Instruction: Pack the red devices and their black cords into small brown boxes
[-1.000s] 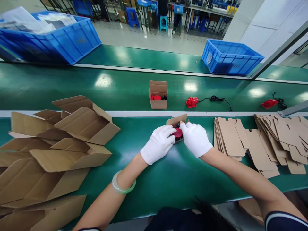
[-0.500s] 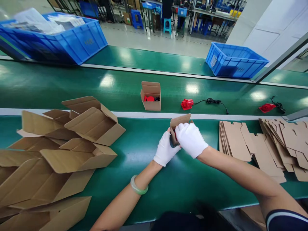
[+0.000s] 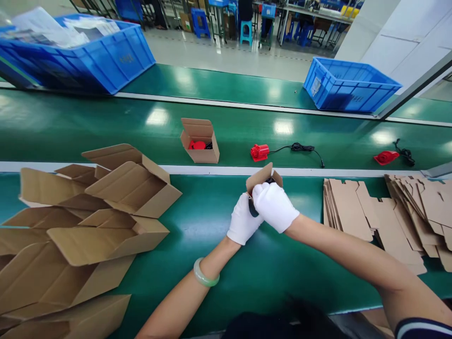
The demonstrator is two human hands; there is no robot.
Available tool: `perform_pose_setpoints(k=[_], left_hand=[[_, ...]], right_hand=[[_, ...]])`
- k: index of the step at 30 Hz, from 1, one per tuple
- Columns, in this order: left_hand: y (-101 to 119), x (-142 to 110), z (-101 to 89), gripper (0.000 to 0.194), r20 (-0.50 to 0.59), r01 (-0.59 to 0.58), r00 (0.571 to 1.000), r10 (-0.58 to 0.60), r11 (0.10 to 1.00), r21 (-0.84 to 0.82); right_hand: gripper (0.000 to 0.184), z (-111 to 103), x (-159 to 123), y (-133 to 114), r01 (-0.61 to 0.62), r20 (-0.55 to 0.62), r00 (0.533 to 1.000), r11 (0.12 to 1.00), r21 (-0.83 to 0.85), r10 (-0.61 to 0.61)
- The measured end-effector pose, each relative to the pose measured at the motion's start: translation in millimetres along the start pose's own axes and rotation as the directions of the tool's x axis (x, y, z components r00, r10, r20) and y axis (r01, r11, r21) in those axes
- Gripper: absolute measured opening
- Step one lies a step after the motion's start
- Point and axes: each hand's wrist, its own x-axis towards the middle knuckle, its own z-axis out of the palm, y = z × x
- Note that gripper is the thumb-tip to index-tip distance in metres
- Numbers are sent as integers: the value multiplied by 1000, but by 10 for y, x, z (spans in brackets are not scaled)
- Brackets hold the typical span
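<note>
A small brown cardboard box [image 3: 260, 176] with its lid flap raised sits tilted above the green worktop. My white-gloved left hand [image 3: 243, 220] grips it from the left side. My gloved right hand [image 3: 273, 206] is closed over the box's opening, fingers curled down into it. Something black [image 3: 270, 180] shows inside behind the knuckles; what the right fingers hold is hidden. Past the hands, a red pump-like device [image 3: 260, 152] with a bundled black cord [image 3: 302, 147] lies on the belt. An open box [image 3: 203, 156] holding a red part and black cord stands to its left.
Several opened cardboard boxes [image 3: 150, 200] are heaped at left. Flat cardboard blanks [image 3: 348, 209] lie stacked at right. Another red device [image 3: 386, 157] with cord is on the belt [image 3: 116, 127] at far right. Blue crates [image 3: 120, 61] stand behind, one filled with papers.
The filled box and red devices on the belt have shifted left. My right hand has moved slightly left over the held box, and something black now shows in its opening.
</note>
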Motion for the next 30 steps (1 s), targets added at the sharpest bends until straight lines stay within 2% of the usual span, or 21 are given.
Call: perform_pose_setpoints(k=[3,6,8,10,12,14,17,19,21,22,23,24,25,26,27,28,30], left_hand=[[52,56,53,43,20,71,997,-71,997,-20],[98,94,109,42,2,47,999,-47,999,17],[117,108,136,41,-1,25,1000,-25,999,46],[124,121,149,41,19,42,999,-43,998,51],[124,142,149,44,63,68,996,-69,997,32],[126,171,144,51,101,91,991,-92,996,16],[144,219,134,60,100,147,984,-149,989,25],[164,240,124,61,79,187,979,-189,982,25],[182,251,105,58,64,198,978,-199,980,18],[191,257,93,57,62,193,979,-193,981,11],[202,267,82,56,65,179,982,-179,984,-1],[215,286,72,56,74,162,984,-161,987,-18],[235,316,66,56,89,145,986,-141,989,-36],[261,363,68,55,107,126,987,-120,991,-50],[295,431,79,55,121,101,988,-94,993,-53],[339,522,103,54,136,71,989,-64,996,-52],[451,780,202,56,174,-3,985,13,998,-58]], right_hand=[[27,168,-19,129,50,-122,992,997,65,-42],[26,320,-133,224,-38,-257,963,989,143,74],[27,347,-182,262,-77,-275,953,981,179,125],[25,294,-154,282,-23,-207,976,983,182,62],[21,182,-45,284,50,-70,997,985,166,-39],[18,63,104,273,91,50,994,984,155,-100],[20,-38,228,286,89,90,990,983,160,-105],[19,-35,132,359,138,24,989,971,197,-146],[21,19,-137,521,197,-116,978,948,248,-173],[23,63,-323,644,185,-189,973,944,275,-135],[25,116,-530,796,108,-218,975,949,298,-43],[27,177,-746,974,-27,-194,977,949,314,92],[26,241,-962,1171,-185,-149,959,931,316,241],[25,304,-1170,1377,-350,-69,921,890,293,384],[25,364,-1364,1581,-499,35,861,831,247,507],[25,417,-1538,1771,-623,139,782,756,198,608],[29,510,-1814,2080,-783,306,611,615,98,730]])
